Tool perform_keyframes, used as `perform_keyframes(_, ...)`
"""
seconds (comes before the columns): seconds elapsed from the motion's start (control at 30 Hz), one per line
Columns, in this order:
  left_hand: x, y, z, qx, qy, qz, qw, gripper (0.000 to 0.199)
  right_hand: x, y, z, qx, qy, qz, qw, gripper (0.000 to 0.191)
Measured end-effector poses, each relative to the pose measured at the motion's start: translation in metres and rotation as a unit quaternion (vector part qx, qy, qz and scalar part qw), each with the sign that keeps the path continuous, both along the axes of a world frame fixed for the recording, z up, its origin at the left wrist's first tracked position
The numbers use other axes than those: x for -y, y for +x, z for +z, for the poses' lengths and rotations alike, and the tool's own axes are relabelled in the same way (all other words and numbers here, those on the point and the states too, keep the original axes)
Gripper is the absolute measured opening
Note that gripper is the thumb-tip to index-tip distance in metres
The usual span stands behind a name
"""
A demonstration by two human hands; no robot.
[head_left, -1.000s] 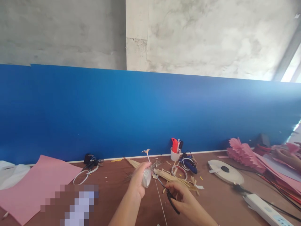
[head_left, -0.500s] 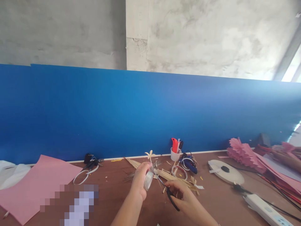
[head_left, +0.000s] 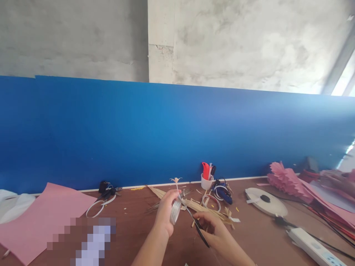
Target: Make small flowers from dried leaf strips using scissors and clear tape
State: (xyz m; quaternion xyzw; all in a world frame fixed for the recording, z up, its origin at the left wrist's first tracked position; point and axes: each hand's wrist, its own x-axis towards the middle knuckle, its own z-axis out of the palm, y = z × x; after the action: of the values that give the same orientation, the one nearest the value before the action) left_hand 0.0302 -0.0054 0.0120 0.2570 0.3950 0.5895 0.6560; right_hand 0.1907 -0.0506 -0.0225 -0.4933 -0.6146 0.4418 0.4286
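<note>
Left hand (head_left: 165, 212): grip closed, thumb and fingers pinching the thin stem of a small pale flower (head_left: 176, 180), white roll (head_left: 174, 213) tucked in the same palm, its side facing right. Flower sits just above the fingertips, head up, toward the tabletop (head_left: 133, 225)'s far edge.

Right hand (head_left: 215, 231): grip curled around the black handles of the scissors (head_left: 202, 234); blades angle up and away to the stem, just by the left fingers. Can't tell if blade and stem touch; blades look close together.

Both hands are up over the tabletop's middle. Dry strips (head_left: 205, 205) lie scattered beyond them. White cup (head_left: 207, 182) with red-handled stuff stands at the far edge. Pink sheet (head_left: 47, 218) toward the left edge; pale disc (head_left: 267, 203) and power strip (head_left: 313, 245) toward the right.
</note>
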Motion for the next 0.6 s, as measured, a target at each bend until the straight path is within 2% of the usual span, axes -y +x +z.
perform_keyframes(0.23,-0.0003,-0.0017,-0.0017,-0.010,0.008,-0.013,1.000,0.023,0.0009,-0.0004,-0.0007,-0.026,-0.009,0.022,0.999,0.020)
perform_keyframes(0.6,0.0002,-0.0027,-0.0017,-0.016,0.009,-0.029,0.999,0.022,0.0002,0.0009,-0.0022,-0.066,-0.048,0.014,0.997,0.022)
